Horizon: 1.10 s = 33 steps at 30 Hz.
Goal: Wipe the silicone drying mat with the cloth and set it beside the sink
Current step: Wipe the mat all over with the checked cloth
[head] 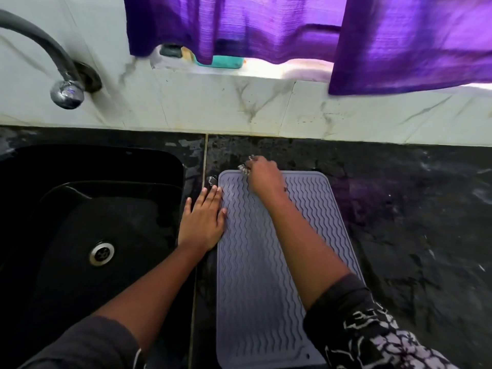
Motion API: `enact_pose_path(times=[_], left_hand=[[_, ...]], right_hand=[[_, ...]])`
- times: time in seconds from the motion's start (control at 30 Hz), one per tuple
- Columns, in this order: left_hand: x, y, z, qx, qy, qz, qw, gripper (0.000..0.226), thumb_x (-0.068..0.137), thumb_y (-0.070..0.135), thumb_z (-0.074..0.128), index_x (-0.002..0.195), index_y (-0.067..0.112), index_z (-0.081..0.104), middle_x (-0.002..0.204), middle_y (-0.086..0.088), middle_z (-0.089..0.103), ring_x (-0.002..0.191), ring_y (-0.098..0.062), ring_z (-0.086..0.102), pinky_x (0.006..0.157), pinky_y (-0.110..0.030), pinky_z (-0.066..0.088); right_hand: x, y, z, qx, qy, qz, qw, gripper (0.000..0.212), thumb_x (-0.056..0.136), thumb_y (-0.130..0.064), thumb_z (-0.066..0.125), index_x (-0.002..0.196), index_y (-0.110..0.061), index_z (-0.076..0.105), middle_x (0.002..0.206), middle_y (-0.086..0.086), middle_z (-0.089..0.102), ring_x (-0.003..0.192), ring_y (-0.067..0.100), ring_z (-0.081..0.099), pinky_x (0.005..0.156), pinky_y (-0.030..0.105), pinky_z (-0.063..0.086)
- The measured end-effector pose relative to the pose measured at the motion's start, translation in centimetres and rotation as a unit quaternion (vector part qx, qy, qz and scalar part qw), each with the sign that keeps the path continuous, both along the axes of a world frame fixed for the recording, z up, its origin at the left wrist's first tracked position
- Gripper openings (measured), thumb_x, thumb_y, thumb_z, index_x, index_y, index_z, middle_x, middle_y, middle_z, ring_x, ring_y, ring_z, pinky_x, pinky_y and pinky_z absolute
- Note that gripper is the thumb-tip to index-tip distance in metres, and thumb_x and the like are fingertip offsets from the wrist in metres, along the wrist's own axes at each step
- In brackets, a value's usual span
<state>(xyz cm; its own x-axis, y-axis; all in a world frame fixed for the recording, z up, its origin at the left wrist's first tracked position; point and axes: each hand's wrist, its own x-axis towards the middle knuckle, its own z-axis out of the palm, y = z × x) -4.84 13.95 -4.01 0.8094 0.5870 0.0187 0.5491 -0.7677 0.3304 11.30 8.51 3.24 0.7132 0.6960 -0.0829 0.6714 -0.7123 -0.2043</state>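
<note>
A grey silicone drying mat (269,275) with wavy ridges lies flat on the black counter, just right of the sink. My left hand (203,222) rests flat, palm down, across the mat's left edge and holds nothing. My right hand (263,177) is at the mat's far left corner, fingers curled around a small bunched patterned cloth (244,167). Only a scrap of the cloth shows past the fingertips; the rest is hidden under the hand.
The black sink (87,209) with its metal drain (102,253) fills the left, under a curved tap (66,93). A black stone counter (412,209) stretches to the right. Behind are a marble ledge, a purple curtain (266,27) and a teal soap dish (221,62).
</note>
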Motion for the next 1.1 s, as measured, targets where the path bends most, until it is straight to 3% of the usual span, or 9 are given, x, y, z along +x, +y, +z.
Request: enact_pose_path(times=[0.1,0.17,0.37,0.53,0.67,0.77,0.9,1.0,1.1], left_hand=[[0.0,0.0,-0.1,0.002,0.002,-0.001,1.0,0.055,0.099,0.038,0.021,0.15,0.021,0.013,0.159,0.006,0.015,0.147,-0.013,0.005,0.118,-0.044,0.006],[0.0,0.0,-0.1,0.003,0.002,-0.001,1.0,0.055,0.099,0.039,0.021,0.15,0.021,0.012,0.159,0.006,0.015,0.147,-0.013,0.005,0.118,-0.044,0.006],[-0.1,0.1,-0.1,-0.012,-0.005,0.0,1.0,0.055,0.099,0.039,0.021,0.151,0.023,0.012,0.159,0.007,0.014,0.146,-0.011,0.005,0.117,-0.043,0.003],[0.0,0.1,-0.1,-0.004,-0.001,0.0,1.0,0.055,0.099,0.038,0.022,0.151,0.022,0.013,0.159,0.007,0.014,0.146,-0.011,0.005,0.117,-0.042,0.004],[-0.1,0.2,-0.2,-0.007,-0.004,-0.004,1.0,0.054,0.099,0.038,0.022,0.15,0.021,0.015,0.159,0.006,0.015,0.146,-0.013,0.007,0.117,-0.044,0.006],[-0.2,0.2,-0.2,0.002,-0.001,-0.008,1.0,0.056,0.098,0.04,0.016,0.15,0.021,0.015,0.159,0.005,0.015,0.147,-0.013,0.007,0.117,-0.044,0.006],[-0.1,0.1,-0.1,0.006,-0.001,-0.006,1.0,0.057,0.096,0.04,0.014,0.15,0.02,0.015,0.158,0.005,0.016,0.146,-0.013,0.007,0.117,-0.044,0.006],[0.0,0.2,-0.2,0.007,0.004,-0.001,1.0,0.054,0.099,0.035,0.022,0.15,0.019,0.016,0.158,0.006,0.017,0.146,-0.012,0.007,0.117,-0.044,0.006],[-0.1,0.1,-0.1,0.001,-0.001,0.001,1.0,0.053,0.099,0.034,0.023,0.15,0.021,0.015,0.158,0.006,0.016,0.146,-0.012,0.006,0.117,-0.044,0.005]], right_hand=[[-1.8,0.8,-1.6,-0.045,-0.031,0.138,0.989,0.044,0.096,-0.011,0.042,0.14,-0.014,0.04,0.149,0.006,0.034,0.132,0.032,0.031,0.102,0.044,0.04],[-1.6,0.6,-2.4,-0.066,-0.041,0.153,0.985,0.044,0.096,-0.012,0.041,0.14,-0.016,0.04,0.15,0.003,0.034,0.134,0.031,0.029,0.104,0.046,0.039],[0.9,-0.8,-0.9,-0.066,-0.001,-0.045,0.997,0.027,0.09,-0.006,0.052,0.116,-0.006,0.058,0.116,0.015,0.061,0.107,0.033,0.057,0.085,0.04,0.048],[-5.4,-1.8,-3.5,-0.037,-0.061,0.148,0.986,0.044,0.096,-0.012,0.04,0.14,-0.011,0.039,0.146,0.008,0.037,0.134,0.035,0.03,0.105,0.045,0.038],[-5.6,-2.1,-0.9,-0.137,-0.049,0.153,0.977,0.032,0.095,-0.016,0.045,0.123,-0.005,0.054,0.128,0.011,0.054,0.118,0.031,0.047,0.094,0.042,0.047],[-4.6,-1.6,1.4,-0.203,0.029,0.158,0.966,0.03,0.092,-0.017,0.052,0.119,-0.006,0.06,0.117,0.011,0.062,0.106,0.028,0.057,0.092,0.038,0.048],[-5.0,-1.0,-0.1,-0.067,-0.022,0.115,0.991,0.037,0.094,-0.01,0.044,0.131,-0.01,0.052,0.133,0.011,0.052,0.121,0.031,0.047,0.099,0.038,0.04],[-6.6,-1.5,-3.5,-0.044,-0.029,0.122,0.991,0.045,0.097,-0.015,0.036,0.143,-0.012,0.035,0.15,0.006,0.034,0.137,0.035,0.025,0.109,0.043,0.03],[-6.6,-2.3,-3.9,-0.033,-0.043,0.125,0.991,0.043,0.098,-0.016,0.035,0.141,-0.014,0.039,0.148,0.004,0.038,0.134,0.033,0.028,0.11,0.04,0.032]])
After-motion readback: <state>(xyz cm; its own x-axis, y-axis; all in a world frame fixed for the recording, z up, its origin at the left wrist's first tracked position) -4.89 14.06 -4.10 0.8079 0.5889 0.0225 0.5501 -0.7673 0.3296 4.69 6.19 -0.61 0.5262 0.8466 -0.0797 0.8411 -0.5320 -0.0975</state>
